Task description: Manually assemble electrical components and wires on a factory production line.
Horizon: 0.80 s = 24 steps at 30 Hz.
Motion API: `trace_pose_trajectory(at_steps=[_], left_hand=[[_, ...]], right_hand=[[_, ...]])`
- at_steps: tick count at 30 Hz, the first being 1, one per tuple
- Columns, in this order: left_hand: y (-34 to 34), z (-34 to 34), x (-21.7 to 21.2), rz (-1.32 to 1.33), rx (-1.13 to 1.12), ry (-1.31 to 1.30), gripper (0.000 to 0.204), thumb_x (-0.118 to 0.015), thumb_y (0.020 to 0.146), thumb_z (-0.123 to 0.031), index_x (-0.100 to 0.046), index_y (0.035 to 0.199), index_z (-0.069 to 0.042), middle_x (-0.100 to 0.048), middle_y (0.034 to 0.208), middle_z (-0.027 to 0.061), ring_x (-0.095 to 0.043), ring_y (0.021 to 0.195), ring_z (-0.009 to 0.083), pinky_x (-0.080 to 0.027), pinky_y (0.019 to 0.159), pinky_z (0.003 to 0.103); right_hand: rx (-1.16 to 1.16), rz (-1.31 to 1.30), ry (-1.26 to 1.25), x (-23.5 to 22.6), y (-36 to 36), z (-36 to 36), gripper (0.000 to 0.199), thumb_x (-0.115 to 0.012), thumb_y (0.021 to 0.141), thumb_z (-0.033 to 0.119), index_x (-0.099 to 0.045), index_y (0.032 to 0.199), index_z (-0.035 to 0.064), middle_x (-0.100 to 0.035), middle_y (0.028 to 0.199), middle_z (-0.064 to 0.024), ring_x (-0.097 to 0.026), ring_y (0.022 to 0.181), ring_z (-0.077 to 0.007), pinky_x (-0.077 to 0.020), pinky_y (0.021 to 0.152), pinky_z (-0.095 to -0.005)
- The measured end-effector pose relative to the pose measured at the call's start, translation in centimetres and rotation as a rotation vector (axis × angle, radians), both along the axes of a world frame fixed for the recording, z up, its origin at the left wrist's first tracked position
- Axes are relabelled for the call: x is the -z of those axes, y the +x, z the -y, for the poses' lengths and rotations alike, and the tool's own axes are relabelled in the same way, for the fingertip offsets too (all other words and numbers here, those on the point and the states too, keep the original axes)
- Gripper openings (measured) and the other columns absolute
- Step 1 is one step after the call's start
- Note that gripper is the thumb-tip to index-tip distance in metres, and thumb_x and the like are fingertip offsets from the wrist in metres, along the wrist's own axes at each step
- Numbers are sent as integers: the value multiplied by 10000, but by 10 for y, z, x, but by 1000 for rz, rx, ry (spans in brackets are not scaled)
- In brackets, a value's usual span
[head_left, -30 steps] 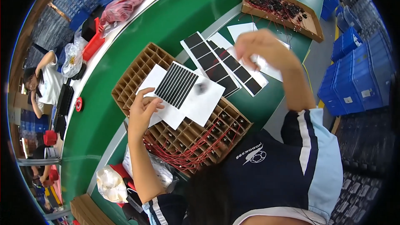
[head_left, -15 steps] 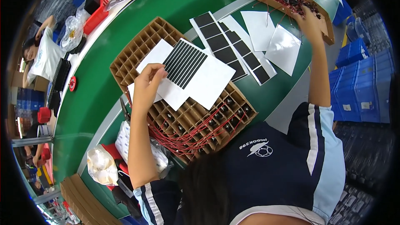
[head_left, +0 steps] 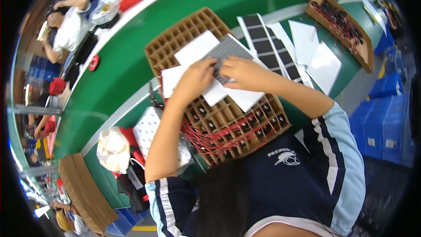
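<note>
My left hand (head_left: 196, 79) and my right hand (head_left: 245, 73) are close together over a white sheet with black strips (head_left: 232, 49). The fingers of both are curled, with the tips almost meeting at the sheet's lower left part. Whatever is between them is hidden and slightly blurred. Other white sheets (head_left: 197, 47) lie under and beside this one. All rest on a cardboard divider tray (head_left: 164, 57) with many square cells. Small black round parts (head_left: 258, 113) sit in its near cells, their red wires (head_left: 206, 138) draped across the dividers.
Sheets with black rectangles (head_left: 262, 48) and blank white sheets (head_left: 324, 66) lie right of the tray. Beyond them is an open cardboard box (head_left: 365, 55) of wired black parts. Left are a dark hand tool (head_left: 152, 94), bags (head_left: 115, 149) and cardboard pieces (head_left: 81, 188). Blue crates (head_left: 386, 125) stand right.
My right hand has left the box of wired parts at the far right and come to the striped sheet beside my left hand. The whole view has shifted somewhat.
</note>
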<state>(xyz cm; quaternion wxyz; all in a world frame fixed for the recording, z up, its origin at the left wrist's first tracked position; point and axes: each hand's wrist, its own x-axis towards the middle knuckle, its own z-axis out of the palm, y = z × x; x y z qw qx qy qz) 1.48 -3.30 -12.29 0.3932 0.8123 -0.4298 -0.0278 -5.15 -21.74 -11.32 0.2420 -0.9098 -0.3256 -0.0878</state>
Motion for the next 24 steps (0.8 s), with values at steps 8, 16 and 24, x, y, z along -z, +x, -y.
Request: trace_pose_trajectory(at_steps=[8,16,24], left_hand=[[-13,0,10,6,3,-40,211,-500,745,-105,-548,928,-13,-579,864,199,-544,825,367,-438,753,412],[-6,-6,8,8,5,40,253,-519,763,-136,-519,992,-26,-574,899,180,-550,829,344,-446,744,386],[-5,-4,4,-5,20,52,256,-525,777,-156,-521,1007,-45,-574,888,176,-554,815,335,-450,724,380]], right_hand=[[-14,-83,-80,2,-7,-8,202,-645,672,162,-506,740,33,-492,818,-110,-496,819,-289,-419,744,-375],[-53,154,10,5,-3,-12,137,-613,626,36,-496,696,18,-474,715,-93,-503,682,-243,-440,616,-324],[-49,22,177,10,-2,-2,212,-552,637,-45,-584,836,20,-526,890,-97,-528,814,-250,-449,703,-320]])
